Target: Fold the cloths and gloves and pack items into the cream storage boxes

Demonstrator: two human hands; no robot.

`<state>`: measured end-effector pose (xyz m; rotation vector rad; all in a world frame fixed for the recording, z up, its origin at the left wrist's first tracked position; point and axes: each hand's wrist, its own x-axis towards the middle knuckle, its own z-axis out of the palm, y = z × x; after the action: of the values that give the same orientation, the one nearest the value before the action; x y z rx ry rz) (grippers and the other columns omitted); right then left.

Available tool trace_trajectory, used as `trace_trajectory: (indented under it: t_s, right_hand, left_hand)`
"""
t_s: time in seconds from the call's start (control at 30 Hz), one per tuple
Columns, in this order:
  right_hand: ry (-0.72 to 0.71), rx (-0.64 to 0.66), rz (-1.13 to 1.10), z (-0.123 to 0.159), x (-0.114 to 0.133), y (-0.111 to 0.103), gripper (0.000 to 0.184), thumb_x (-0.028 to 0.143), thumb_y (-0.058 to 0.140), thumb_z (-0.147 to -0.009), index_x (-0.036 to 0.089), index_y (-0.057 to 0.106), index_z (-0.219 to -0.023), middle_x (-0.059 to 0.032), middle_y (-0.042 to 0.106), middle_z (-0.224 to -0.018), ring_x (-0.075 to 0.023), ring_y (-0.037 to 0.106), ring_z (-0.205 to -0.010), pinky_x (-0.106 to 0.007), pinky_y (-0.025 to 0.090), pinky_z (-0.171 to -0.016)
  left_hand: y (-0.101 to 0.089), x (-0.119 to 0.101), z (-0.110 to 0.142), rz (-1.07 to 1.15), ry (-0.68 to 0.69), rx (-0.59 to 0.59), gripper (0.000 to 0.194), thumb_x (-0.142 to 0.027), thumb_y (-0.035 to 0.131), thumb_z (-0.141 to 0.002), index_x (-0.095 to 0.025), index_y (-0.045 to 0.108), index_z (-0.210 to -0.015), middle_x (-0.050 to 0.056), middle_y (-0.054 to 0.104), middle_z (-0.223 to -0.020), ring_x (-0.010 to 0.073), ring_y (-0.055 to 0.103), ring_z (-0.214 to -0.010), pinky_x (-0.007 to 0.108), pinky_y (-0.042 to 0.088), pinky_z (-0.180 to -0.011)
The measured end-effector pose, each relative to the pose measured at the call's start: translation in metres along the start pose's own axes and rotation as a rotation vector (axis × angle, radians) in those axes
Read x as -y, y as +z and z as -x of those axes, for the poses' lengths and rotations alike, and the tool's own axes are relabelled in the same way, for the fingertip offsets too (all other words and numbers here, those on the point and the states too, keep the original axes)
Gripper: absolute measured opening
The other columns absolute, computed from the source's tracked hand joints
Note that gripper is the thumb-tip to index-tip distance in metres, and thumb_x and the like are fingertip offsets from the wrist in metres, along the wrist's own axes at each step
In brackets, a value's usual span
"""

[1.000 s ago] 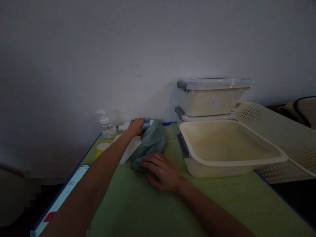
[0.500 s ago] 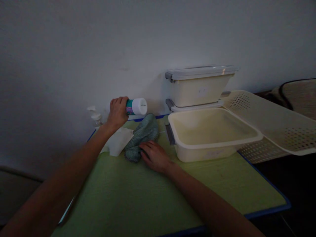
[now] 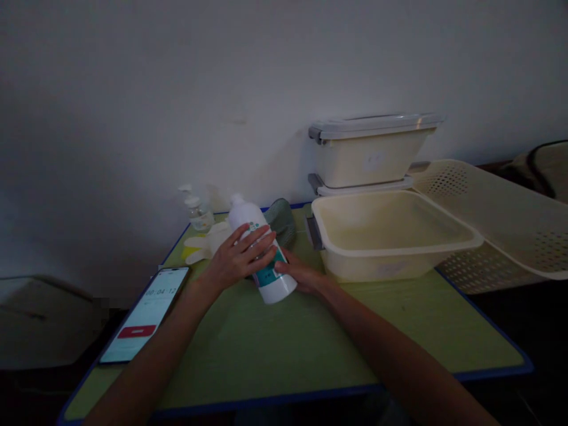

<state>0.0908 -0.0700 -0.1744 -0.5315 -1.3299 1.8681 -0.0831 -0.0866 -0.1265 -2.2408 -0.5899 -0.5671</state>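
Note:
Both my hands are on a white plastic bottle [image 3: 276, 290] with a teal label. It tilts, its narrow top away from me to the left and its base toward me. My left hand [image 3: 243, 255] lies over the bottle's upper side, fingers curved across it. From the right, my right hand [image 3: 298, 271] grips the lower part, thumb on the label; its other fingers are mostly hidden. Behind the bottle is a grey-green textured cloth [image 3: 283, 220], partly covered. A white glove-like item [image 3: 205, 244] lies left of the bottle, with something yellow under it.
A clear pump bottle [image 3: 200, 216] stands at the back left. A phone [image 3: 153, 313] showing a timer lies on the green table [image 3: 284, 361] at left. On the right are an open cream bin [image 3: 368, 264], stacked lidded bins [image 3: 366, 161] and a perforated basket [image 3: 497, 213].
The bottle has come down toward me, its base now nearer. My right hand has left the cloth and taken hold of the bottle too. The view has shifted slightly, revealing the phone.

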Motion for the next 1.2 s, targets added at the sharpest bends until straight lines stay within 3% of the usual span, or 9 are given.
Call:
trace_trajectory:
  t_s: [0.1,0.23,0.37,0.47,0.6,0.73,0.87,1.0,1.2]
  right_hand:
    - [0.034,0.047,-0.094,0.008,-0.001,0.004,0.068,0.039,0.079,-0.048,0.024,0.049,-0.107,0.0000,0.064,-0.093,-0.0177,0.062,-0.081,-0.033,0.047,-0.076]
    - [0.076,0.091,-0.201,0.008,-0.001,0.005,0.060,0.035,0.077,-0.052,0.021,0.051,-0.104,-0.0017,0.065,-0.091,-0.0161,0.062,-0.074,-0.031,0.049,-0.072]
    - [0.131,0.231,-0.323,0.010,0.000,0.002,0.057,0.040,0.075,-0.053,0.017,0.052,-0.101,-0.0044,0.067,-0.087,-0.0176,0.064,-0.069,-0.031,0.051,-0.063]
    - [0.206,0.390,-0.414,0.016,0.000,0.001,0.063,0.047,0.071,-0.056,0.016,0.051,-0.106,-0.0085,0.066,-0.097,-0.0193,0.065,-0.073,-0.029,0.051,-0.059]
    - [0.302,0.426,-0.408,0.022,-0.001,0.004,0.073,0.051,0.072,-0.054,0.015,0.049,-0.112,-0.0121,0.063,-0.107,-0.0215,0.065,-0.081,-0.032,0.051,-0.066]
    - [0.329,0.310,-0.266,0.023,-0.005,0.009,0.064,0.041,0.079,-0.050,0.015,0.054,-0.103,-0.0080,0.067,-0.098,-0.0180,0.065,-0.078,-0.034,0.050,-0.076]
    - [0.301,0.109,-0.200,0.020,-0.008,0.018,0.056,0.041,0.081,-0.049,0.016,0.057,-0.093,-0.0032,0.068,-0.086,-0.0145,0.064,-0.072,-0.030,0.049,-0.076]
    - [0.226,-0.110,-0.054,0.017,-0.004,0.028,0.059,0.046,0.079,-0.050,0.020,0.054,-0.096,-0.0027,0.065,-0.089,-0.0162,0.062,-0.074,-0.034,0.049,-0.074]
    - [0.157,-0.248,0.291,0.017,0.000,0.035,0.069,0.033,0.083,-0.041,0.021,0.050,-0.100,-0.0030,0.060,-0.095,-0.0205,0.057,-0.087,-0.041,0.046,-0.084]
  left_hand:
    - [0.008,-0.012,0.004,0.109,-0.159,-0.051,0.033,-0.010,0.044,-0.086,-0.027,0.046,-0.114,0.005,0.053,-0.130,0.0207,0.035,-0.130,0.048,0.019,-0.109]
    - [0.020,-0.022,0.003,0.405,-0.754,-0.351,0.061,-0.020,0.060,-0.077,-0.029,0.028,-0.128,0.010,0.025,-0.147,0.0249,0.020,-0.136,0.051,0.017,-0.109]
    - [0.019,-0.025,-0.001,1.180,-1.270,-0.584,0.067,-0.031,0.068,-0.065,-0.026,0.034,-0.123,0.011,0.049,-0.125,0.0264,0.052,-0.112,0.042,0.046,-0.088]
    - [0.013,-0.026,0.001,1.894,-1.385,-0.465,0.047,-0.039,0.063,-0.065,-0.019,0.051,-0.106,0.007,0.063,-0.087,0.0223,0.063,-0.070,0.032,0.051,-0.054]
    - [0.013,-0.035,0.007,2.270,-1.296,-0.318,0.060,-0.056,0.064,-0.057,-0.015,0.058,-0.100,0.010,0.067,-0.086,0.0244,0.064,-0.064,0.030,0.048,-0.046]
    - [0.019,-0.049,0.006,2.352,-1.296,-0.280,0.082,-0.070,0.065,-0.045,-0.011,0.059,-0.102,0.013,0.069,-0.089,0.0313,0.066,-0.079,0.035,0.051,-0.059]
    - [0.019,-0.054,0.001,2.250,-1.521,-0.312,0.074,-0.064,0.065,-0.048,-0.010,0.059,-0.098,0.012,0.070,-0.080,0.0305,0.066,-0.077,0.037,0.052,-0.065]
    - [0.017,-0.048,-0.006,1.977,-1.757,-0.549,0.061,-0.052,0.070,-0.052,-0.014,0.055,-0.097,0.004,0.066,-0.067,0.0241,0.066,-0.066,0.033,0.051,-0.060]
    - [0.021,-0.038,-0.009,1.694,-1.761,-0.740,0.046,-0.042,0.074,-0.055,-0.017,0.055,-0.089,-0.003,0.060,-0.061,0.0128,0.058,-0.052,0.025,0.046,-0.052]
